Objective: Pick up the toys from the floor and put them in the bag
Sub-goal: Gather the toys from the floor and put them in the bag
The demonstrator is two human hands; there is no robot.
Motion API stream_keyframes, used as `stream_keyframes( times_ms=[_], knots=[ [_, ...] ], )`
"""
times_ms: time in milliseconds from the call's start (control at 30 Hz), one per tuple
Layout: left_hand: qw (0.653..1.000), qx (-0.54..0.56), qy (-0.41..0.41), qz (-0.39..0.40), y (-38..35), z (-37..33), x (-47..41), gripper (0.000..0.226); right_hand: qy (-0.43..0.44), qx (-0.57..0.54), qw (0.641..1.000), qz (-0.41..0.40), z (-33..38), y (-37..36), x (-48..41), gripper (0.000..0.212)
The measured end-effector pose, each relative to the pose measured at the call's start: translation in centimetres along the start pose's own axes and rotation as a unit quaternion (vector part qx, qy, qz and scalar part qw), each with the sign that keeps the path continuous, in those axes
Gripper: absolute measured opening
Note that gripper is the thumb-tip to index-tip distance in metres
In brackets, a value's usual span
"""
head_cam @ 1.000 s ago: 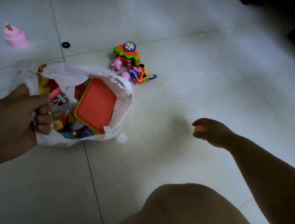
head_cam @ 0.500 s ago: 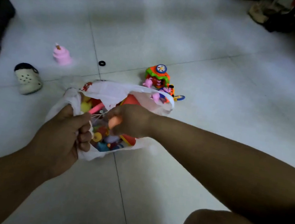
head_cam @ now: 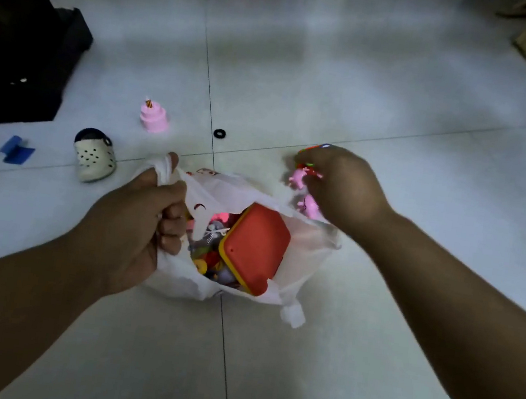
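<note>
**1. L hand** [head_cam: 136,225]: nearest, forearm coming in from lower left. Still fisting the gathered rim of the white plastic bag [head_cam: 299,265], thumb on top, fingers curled tight, a twist of plastic sticking up above the knuckles. Grip same as 0.5 s ago.

**2. Bag:** sitting on the tiled floor [head_cam: 369,349] btw. the two forearms, mouth gaping upward. Inside, a red-orange toy tablet [head_cam: 253,248] w/ yellow edge is leaning tilted against the right wall. A jumble of small toys [head_cam: 209,259] is lying left of it, too mixed to tell apart.

**3. R hand** [head_cam: 341,186]: changed. 0.5 s ago it was dipping into the bag mouth w/ an orange piece at the fingertips. Now it is reaching past the far rim, palm down, fingers curling down over the multi-coloured toy vehicle [head_cam: 316,146]. The orange piece is no longer showing in the hand. The hand is covering most of the vehicle, so can't tell whether the fingers are closing on it or only touching.

**4. Pink pig figures** [head_cam: 297,178]: two, peeking out at the R fingertips, just beyond the bag rim.

**5. Farther out:**
- Black ring [head_cam: 219,133] and pink toy cake [head_cam: 153,116] are lying on the floor, apart from the bag.
- Pale clog [head_cam: 93,155] and blue piece [head_cam: 17,149] are lying to the left.
- Dark fabric [head_cam: 20,63] is at far left.
</note>
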State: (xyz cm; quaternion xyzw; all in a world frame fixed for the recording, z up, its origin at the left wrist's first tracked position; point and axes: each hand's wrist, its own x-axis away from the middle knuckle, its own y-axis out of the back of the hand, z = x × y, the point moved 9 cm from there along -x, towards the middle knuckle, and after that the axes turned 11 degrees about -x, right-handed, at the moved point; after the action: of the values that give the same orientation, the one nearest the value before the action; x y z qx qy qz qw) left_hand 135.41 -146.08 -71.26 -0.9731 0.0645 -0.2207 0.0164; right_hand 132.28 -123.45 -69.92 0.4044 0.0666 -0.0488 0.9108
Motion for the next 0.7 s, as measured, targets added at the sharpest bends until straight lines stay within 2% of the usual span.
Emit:
stream_keyframes(
  times_ms=[100,167,267,400,467,600,700],
  knots=[
    [1.0,-0.002,0.007,-0.011,-0.7,-1.5,-1.8,0.033,-0.108,0.037,0.993,0.027,-6.8,1.1,-2.7,0.039],
    [1.0,-0.005,0.013,-0.021,-0.7,-1.8,-2.9,0.033,-0.15,0.08,0.982,0.078,-11.3,-0.1,-3.7,0.048],
    [0.999,-0.024,0.023,-0.034,-0.5,-1.5,-3.5,0.039,-0.173,0.089,0.969,0.149,-15.9,-3.8,-3.8,0.066],
    [0.998,-0.028,0.029,-0.05,0.1,-1.3,-4.2,0.04,-0.203,0.081,0.964,0.152,-20.2,-7.6,-4.7,0.095],
    [0.997,-0.032,0.034,-0.056,0.3,-1.4,-4.5,0.038,-0.211,0.084,0.961,0.158,-21.5,-9.3,-5.2,0.095],
    [0.996,-0.038,0.035,-0.068,0.5,-1.4,-4.6,0.039,-0.231,0.12,0.953,0.153,-22.4,-10.5,-5.5,0.07],
    [0.996,-0.046,0.038,-0.07,0.3,-1.3,-4.5,0.041,-0.242,0.147,0.947,0.152,-22.9,-10.2,-5.5,0.074]
  ],
)
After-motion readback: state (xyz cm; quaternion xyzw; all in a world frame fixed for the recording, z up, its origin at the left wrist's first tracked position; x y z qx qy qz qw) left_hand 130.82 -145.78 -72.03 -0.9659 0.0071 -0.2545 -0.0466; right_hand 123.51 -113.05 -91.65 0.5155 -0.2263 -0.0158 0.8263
